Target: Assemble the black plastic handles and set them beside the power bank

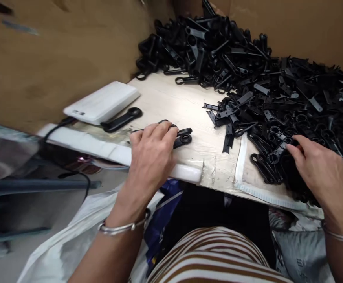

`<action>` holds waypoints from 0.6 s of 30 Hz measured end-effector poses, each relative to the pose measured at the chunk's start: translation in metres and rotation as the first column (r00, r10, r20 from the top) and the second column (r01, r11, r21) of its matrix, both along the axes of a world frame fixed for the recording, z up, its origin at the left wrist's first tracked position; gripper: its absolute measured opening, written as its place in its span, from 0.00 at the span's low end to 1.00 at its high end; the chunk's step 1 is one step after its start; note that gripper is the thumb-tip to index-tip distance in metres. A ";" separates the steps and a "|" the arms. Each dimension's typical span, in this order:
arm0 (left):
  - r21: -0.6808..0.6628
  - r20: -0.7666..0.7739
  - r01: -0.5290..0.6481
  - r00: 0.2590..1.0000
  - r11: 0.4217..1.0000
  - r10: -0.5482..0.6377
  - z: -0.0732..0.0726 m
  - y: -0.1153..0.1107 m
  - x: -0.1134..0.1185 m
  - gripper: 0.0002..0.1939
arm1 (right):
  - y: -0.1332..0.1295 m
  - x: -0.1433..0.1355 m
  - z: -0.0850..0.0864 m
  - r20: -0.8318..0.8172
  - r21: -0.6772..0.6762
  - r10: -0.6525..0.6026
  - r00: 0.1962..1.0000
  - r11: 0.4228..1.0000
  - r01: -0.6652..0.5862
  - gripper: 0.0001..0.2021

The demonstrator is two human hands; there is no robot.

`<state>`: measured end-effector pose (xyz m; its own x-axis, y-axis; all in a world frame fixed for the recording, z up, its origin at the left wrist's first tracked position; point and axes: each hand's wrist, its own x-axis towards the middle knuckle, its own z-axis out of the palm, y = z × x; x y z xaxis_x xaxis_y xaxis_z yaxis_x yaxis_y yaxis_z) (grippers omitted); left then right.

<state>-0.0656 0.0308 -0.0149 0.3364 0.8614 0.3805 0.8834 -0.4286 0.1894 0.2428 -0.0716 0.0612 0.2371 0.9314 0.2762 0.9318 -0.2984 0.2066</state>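
At ten o'clock, a white box is lying beside a black handle. Centrally, the left hand is covering black pieces; I cannot tell its grip. At two, a heap is sitting; at three, the right hand is pinching a black part.

A bare stretch of table lies passable between the left hand and the heaped black plastic parts. Leftward, a white box and ring-ended lever obstruct; the heap crowds the right hand; cardboard bars the back.
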 end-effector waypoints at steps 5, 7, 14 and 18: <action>-0.107 0.006 -0.014 1.000 0.994 0.015 -0.006 0.019 -0.012 0.15 | 0.032 0.006 -0.002 0.116 -0.208 -0.150 0.982 0.963 0.172 0.20; -0.119 0.097 0.007 0.995 0.993 0.005 -0.002 0.016 -0.011 0.15 | 0.033 0.014 -0.003 0.015 -0.182 -0.151 0.988 0.972 0.151 0.19; -0.241 0.840 0.453 0.540 0.858 -0.049 0.021 -0.036 0.050 0.16 | 0.020 -0.014 0.000 -0.675 0.316 0.161 0.720 0.945 0.084 0.16; -0.310 0.930 0.846 0.175 0.434 0.322 0.016 -0.046 0.082 0.19 | 0.033 -0.059 -0.021 -0.943 0.205 0.217 0.252 0.976 -0.073 0.18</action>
<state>0.0169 -0.0156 0.0009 0.5961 0.8024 -0.0287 -0.3032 0.2580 0.9173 0.1841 -0.0383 0.0401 0.2581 0.9653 0.0392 0.4558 -0.0859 -0.8859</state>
